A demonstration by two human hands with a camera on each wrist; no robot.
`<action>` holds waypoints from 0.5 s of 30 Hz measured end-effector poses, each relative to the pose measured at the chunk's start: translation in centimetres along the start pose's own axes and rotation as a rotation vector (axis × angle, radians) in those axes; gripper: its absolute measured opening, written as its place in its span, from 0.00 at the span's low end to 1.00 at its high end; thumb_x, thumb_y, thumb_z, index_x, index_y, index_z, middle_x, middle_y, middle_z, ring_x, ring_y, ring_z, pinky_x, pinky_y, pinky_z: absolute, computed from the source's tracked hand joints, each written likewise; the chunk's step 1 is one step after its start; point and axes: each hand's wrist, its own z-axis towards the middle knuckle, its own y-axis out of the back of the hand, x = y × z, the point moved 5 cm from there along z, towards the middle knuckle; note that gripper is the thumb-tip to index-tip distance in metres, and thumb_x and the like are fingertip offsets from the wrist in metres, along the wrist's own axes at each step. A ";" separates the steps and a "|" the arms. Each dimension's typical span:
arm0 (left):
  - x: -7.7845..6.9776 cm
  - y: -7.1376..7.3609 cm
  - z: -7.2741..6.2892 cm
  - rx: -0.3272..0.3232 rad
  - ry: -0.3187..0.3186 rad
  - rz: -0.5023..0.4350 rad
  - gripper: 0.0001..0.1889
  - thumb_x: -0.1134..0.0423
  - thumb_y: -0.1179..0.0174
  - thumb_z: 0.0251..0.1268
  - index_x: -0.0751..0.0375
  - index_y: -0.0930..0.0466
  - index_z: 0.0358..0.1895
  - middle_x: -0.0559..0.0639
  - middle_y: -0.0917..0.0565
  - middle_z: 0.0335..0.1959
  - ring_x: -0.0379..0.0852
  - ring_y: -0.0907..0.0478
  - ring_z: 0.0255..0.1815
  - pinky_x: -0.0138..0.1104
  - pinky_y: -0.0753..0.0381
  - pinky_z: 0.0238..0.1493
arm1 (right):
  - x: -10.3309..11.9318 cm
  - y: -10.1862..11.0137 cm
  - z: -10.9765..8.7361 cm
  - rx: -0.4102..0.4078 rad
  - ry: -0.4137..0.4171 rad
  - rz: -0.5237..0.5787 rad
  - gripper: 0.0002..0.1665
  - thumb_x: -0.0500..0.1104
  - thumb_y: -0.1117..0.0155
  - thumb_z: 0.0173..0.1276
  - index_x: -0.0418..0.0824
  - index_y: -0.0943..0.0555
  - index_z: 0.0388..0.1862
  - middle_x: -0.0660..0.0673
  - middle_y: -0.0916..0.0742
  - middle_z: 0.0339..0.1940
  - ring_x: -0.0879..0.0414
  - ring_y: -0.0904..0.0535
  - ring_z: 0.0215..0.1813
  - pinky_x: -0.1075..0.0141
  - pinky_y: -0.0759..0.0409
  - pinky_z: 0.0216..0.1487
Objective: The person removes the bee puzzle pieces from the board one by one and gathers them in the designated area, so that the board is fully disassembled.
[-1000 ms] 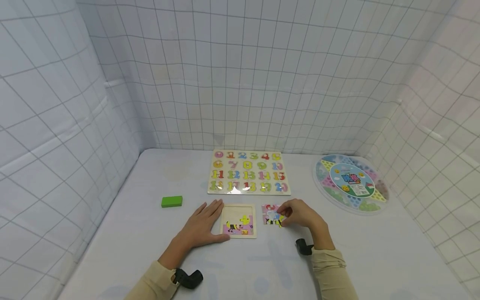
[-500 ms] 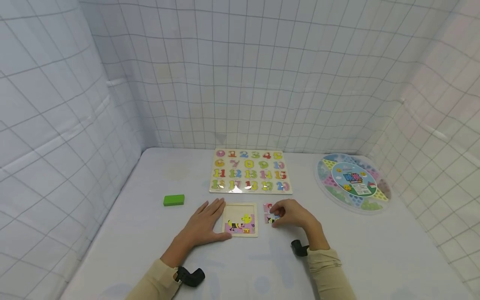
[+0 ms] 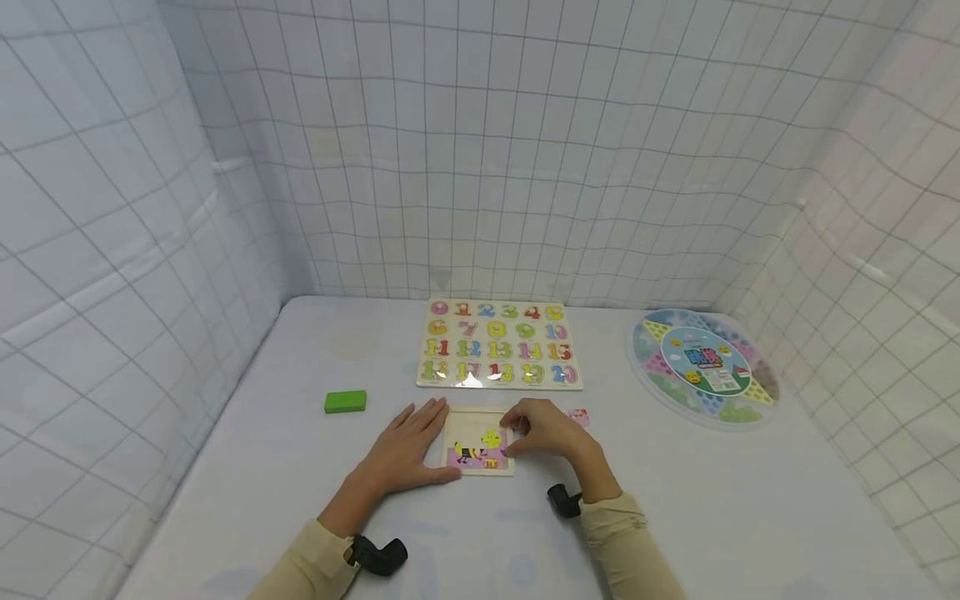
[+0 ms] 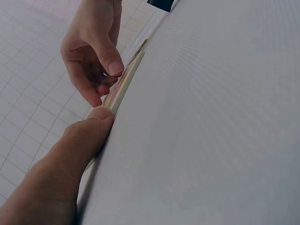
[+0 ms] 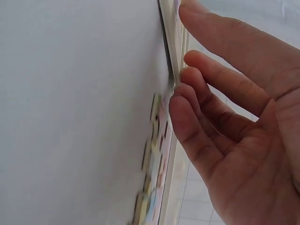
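A small square wooden puzzle tray [image 3: 478, 410] lies in front of me, with pink and yellow puzzle pieces [image 3: 471, 454] filling its lower part. Along its left edge rests my left hand [image 3: 408, 448], fingers spread and thumb at the near left corner; the left wrist view shows that thumb [image 4: 96, 122] against the rim. My right hand [image 3: 547, 429] is curved over the tray's right edge, thumb and fingers bent with a gap between them. I cannot tell whether a piece sits at its fingertips. Loose puzzle pieces [image 5: 153, 164] lie beside the tray, mostly hidden by this hand in the head view.
Behind the tray lies a number puzzle board [image 3: 498, 343]. A green block [image 3: 345, 402] is at the left, and a round game board [image 3: 705, 362] with a star pattern is at the far right. Gridded white cloth [image 3: 495, 167] walls the table on several sides.
My right hand has moved left from the loose pieces to the tray's right edge. A pink piece now shows behind its wrist. The left hand stays on the tray's left side.
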 end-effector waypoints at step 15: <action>-0.1 0.2 -0.1 0.003 0.006 -0.002 0.56 0.22 0.49 0.52 0.59 0.45 0.77 0.52 0.43 0.79 0.50 0.47 0.80 0.49 0.48 0.79 | 1.2 -1.0 0.7 0.044 0.002 -0.038 0.16 0.41 0.21 0.51 0.43 0.13 0.40 0.50 0.20 0.31 0.58 0.27 0.34 0.70 0.27 0.33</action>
